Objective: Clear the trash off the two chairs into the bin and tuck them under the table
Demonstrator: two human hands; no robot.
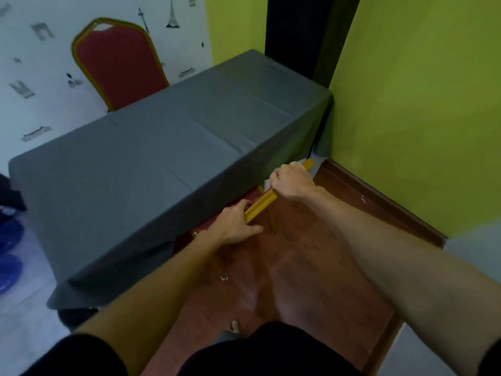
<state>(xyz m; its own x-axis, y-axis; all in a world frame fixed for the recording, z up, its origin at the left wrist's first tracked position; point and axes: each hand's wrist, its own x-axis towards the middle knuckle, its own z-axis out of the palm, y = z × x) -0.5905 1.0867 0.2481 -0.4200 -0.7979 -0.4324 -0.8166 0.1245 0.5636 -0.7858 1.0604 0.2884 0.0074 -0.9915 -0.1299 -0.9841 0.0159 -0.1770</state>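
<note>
A near chair [261, 203] with a gold frame and red padding stands against the front edge of the table [151, 147], its seat hidden under the grey cloth. My left hand [235, 223] grips the lower end of its gold top rail. My right hand [291, 181] is closed around the same rail higher up. Only the rail, a strip of red back and two gold legs show. A second red chair [119, 63] with a gold frame stands on the far side of the table, against the white wall. No trash or bin is in view.
A green wall [420, 118] with a dark wooden skirting runs close on the right. Reddish wood floor [298, 280] lies under my feet. Blue objects [9, 251] sit on the floor at the far left. A dark doorway opens behind the table's far end.
</note>
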